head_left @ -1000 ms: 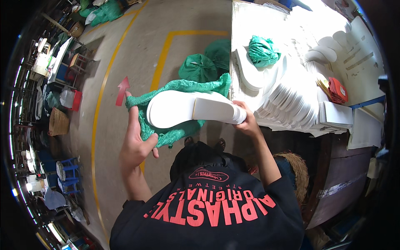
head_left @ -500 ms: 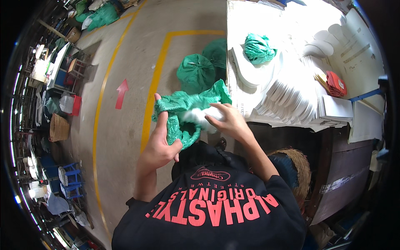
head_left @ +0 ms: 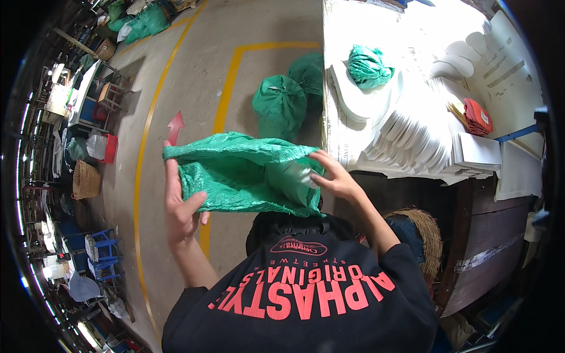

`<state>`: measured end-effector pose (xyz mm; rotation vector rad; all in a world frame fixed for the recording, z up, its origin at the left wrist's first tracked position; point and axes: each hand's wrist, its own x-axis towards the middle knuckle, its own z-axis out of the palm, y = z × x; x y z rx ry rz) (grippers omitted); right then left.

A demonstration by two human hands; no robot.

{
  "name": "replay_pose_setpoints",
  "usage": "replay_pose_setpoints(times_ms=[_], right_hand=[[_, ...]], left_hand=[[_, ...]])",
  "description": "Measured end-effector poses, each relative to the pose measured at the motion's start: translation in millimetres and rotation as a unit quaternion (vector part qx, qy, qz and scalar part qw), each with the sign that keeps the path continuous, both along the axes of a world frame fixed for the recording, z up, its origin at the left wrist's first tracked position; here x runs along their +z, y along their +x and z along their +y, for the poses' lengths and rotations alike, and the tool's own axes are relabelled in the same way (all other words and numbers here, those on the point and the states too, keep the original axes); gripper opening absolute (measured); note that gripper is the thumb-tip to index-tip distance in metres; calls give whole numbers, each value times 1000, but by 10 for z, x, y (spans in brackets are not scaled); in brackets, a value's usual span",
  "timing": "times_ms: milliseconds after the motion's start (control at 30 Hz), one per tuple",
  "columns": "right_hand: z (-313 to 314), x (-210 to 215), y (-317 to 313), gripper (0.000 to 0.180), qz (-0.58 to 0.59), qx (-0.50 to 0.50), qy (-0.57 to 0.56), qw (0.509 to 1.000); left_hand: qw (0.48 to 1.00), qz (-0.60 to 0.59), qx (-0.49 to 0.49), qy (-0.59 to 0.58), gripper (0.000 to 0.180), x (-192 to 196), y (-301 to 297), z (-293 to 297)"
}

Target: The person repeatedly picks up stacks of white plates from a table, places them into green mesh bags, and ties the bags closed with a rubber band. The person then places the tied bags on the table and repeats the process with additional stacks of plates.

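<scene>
I hold a green plastic bag (head_left: 241,170) stretched sideways in front of my chest. My left hand (head_left: 179,203) grips its left end, thumb across the front. At the bag's right end is my right hand (head_left: 334,175), fingers closed on the plastic. A white flat piece (head_left: 299,174) shows through the plastic near my right fingers; most of it is hidden inside the bag.
A white table (head_left: 365,23) at the right carries stacks of white flat cut-outs (head_left: 412,132), a crumpled green bag (head_left: 368,66) and a red object (head_left: 475,116). Two filled green bags (head_left: 281,103) stand on the concrete floor by the table. A wicker basket (head_left: 425,232) sits below.
The white pieces that stuck out of the green bag a second ago are now inside it. The bag has been pulled out wide between both hands.
</scene>
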<state>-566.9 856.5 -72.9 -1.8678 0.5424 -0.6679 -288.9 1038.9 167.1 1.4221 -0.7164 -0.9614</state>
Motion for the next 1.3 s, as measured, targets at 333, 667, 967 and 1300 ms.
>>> replay_pose_setpoints(times_ms=[333, 667, 967, 1300], right_hand=[[482, -940, 355, 36, 140, -23, 289, 947], [40, -160, 152, 39, -134, -136, 416, 889], [-52, -31, 145, 44, -186, -191, 411, 872], [-299, 956, -691, 28, 21, -306, -35, 951]], left_hand=[[997, -24, -37, -65, 115, 65, -51, 68], [993, -53, 102, 35, 101, -319, 570, 216], [992, -14, 82, 94, 102, -652, 739, 268], [993, 19, -24, 117, 109, -847, 323, -92]])
